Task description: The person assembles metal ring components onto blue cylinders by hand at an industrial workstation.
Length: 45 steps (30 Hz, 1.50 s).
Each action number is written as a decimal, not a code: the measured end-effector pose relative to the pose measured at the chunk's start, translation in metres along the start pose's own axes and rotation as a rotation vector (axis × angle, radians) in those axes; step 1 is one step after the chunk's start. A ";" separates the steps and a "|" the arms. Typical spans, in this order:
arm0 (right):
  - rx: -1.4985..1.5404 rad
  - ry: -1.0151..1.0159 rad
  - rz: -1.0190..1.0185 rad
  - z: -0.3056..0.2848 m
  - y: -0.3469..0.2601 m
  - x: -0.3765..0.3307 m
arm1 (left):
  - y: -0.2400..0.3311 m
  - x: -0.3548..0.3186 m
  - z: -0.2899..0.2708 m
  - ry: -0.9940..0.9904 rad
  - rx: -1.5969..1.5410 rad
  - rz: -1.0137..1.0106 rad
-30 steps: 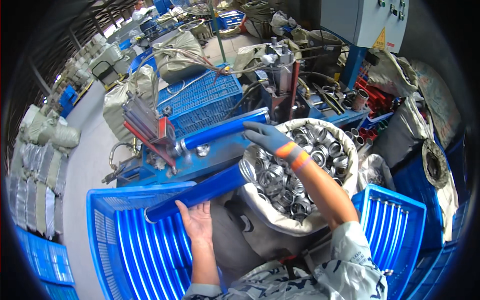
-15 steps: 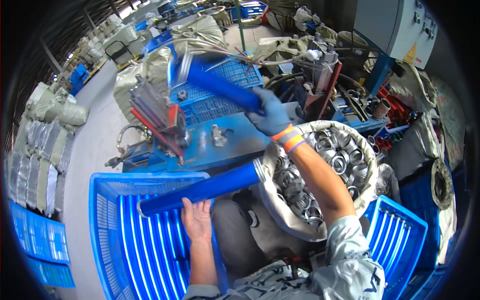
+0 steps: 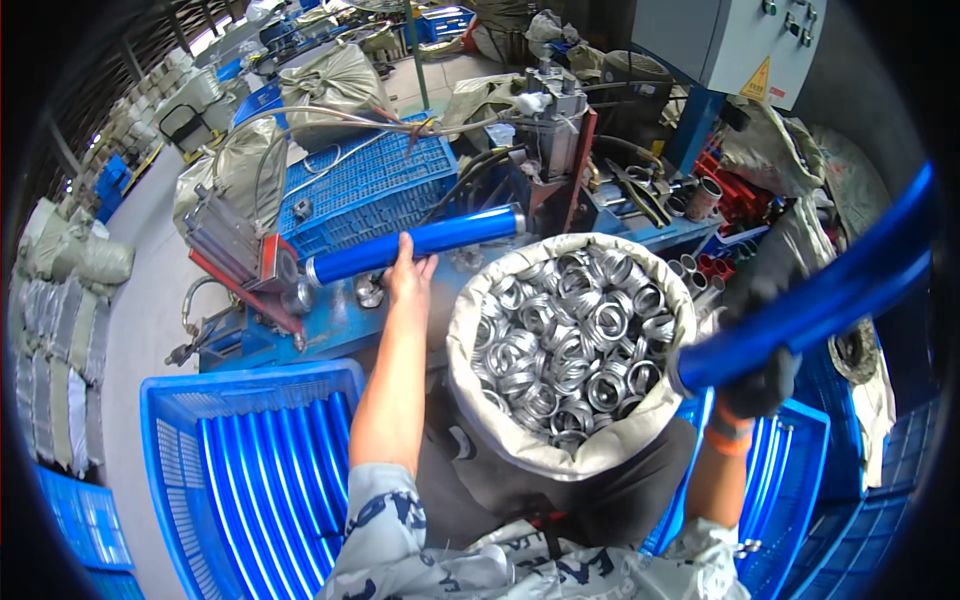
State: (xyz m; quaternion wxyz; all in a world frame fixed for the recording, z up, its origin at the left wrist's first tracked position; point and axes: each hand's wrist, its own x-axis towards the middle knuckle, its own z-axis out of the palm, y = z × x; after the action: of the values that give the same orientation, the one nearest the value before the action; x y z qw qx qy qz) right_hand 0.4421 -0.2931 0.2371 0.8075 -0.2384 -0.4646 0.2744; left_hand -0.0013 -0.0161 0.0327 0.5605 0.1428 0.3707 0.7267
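Note:
My bare left hand [image 3: 408,280] is closed on a blue tube [image 3: 440,236] from below, fingers and thumb around its middle. The tube lies nearly level across the machine bench, with a metal rim at each end. Its left end is near the left clamp unit [image 3: 285,270] and its right end near the right cylinder unit [image 3: 556,125]; whether either touches is unclear. On the right, my gloved right hand [image 3: 762,385] grips another blue tube [image 3: 800,325], tilted up to the right and smeared by motion. Below it stands a blue crate [image 3: 822,440] of tubes.
A white sack [image 3: 468,395] full of metal rings [image 3: 570,340] stands between my arms. At lower left, a blue crate [image 3: 160,440] contains several blue tubes. Behind the blue bench [image 3: 330,335] is a blue mesh crate [image 3: 375,170]. A grey control box [image 3: 700,45] rises at upper right.
My left hand has raised its tube from over the left crate up to the bench. My right hand has carried its tube from above the bench to the right side. The view has turned right.

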 end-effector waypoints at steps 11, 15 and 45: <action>-0.699 0.250 0.200 -0.238 -0.085 -0.091 | -0.046 0.048 -0.025 0.213 0.067 -0.149; -1.170 0.397 0.121 -0.346 -0.139 -0.145 | -0.046 0.049 -0.038 0.140 0.121 -0.149; -2.446 0.651 0.476 -0.602 -0.185 -0.331 | -0.098 -0.196 -0.250 0.112 1.314 0.145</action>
State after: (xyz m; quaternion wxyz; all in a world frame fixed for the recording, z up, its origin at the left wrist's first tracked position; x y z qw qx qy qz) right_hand 0.8747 -0.7274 -0.1233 0.0724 -0.9520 -0.1417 -0.2616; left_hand -0.0226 -0.2822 -0.1665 0.2862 0.4417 0.7547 0.3917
